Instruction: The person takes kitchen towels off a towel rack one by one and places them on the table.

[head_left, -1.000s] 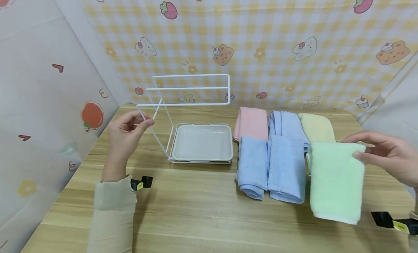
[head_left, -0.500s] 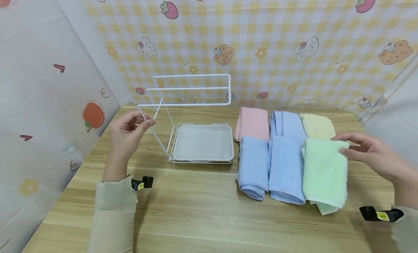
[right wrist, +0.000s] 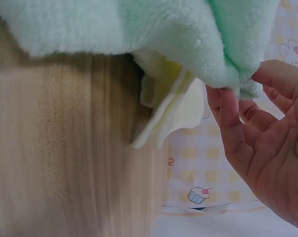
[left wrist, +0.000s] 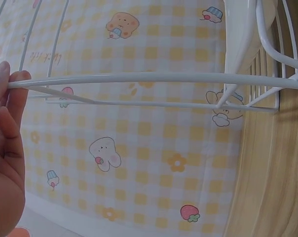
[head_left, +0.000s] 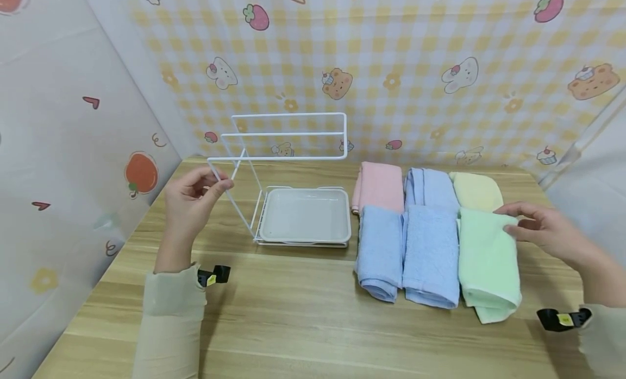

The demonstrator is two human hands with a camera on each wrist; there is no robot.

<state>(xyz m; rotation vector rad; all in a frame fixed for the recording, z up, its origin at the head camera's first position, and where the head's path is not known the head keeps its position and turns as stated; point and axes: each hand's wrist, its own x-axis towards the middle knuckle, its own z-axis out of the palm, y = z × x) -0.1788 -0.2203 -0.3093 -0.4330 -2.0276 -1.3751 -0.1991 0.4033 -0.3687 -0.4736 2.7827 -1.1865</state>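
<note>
On the left, my left hand (head_left: 193, 200) pinches the slanted side wire of a white wire rack (head_left: 276, 158) between thumb and fingers; the left wrist view shows the wire (left wrist: 139, 77) at the fingertips. My right hand (head_left: 548, 227) pinches the far right corner of a folded green towel (head_left: 489, 254). The towel lies in the front row at the right, its near end uneven with a lower corner sticking out. In the right wrist view, thumb and fingers close on the green towel's edge (right wrist: 238, 74), with a yellow towel (right wrist: 183, 108) behind it.
A pale tray (head_left: 305, 214) sits in the rack's base. Left of the green towel lie two blue towels (head_left: 430, 254) (head_left: 380, 251). Behind them are a pink towel (head_left: 381, 184), another blue towel (head_left: 435, 187) and the yellow one. A patterned cloth wall (head_left: 293, 53) stands behind the table.
My right hand has brought the green towel left and down, beside the front blue towels, and still pinches it. The left hand stays on the rack's wire.
</note>
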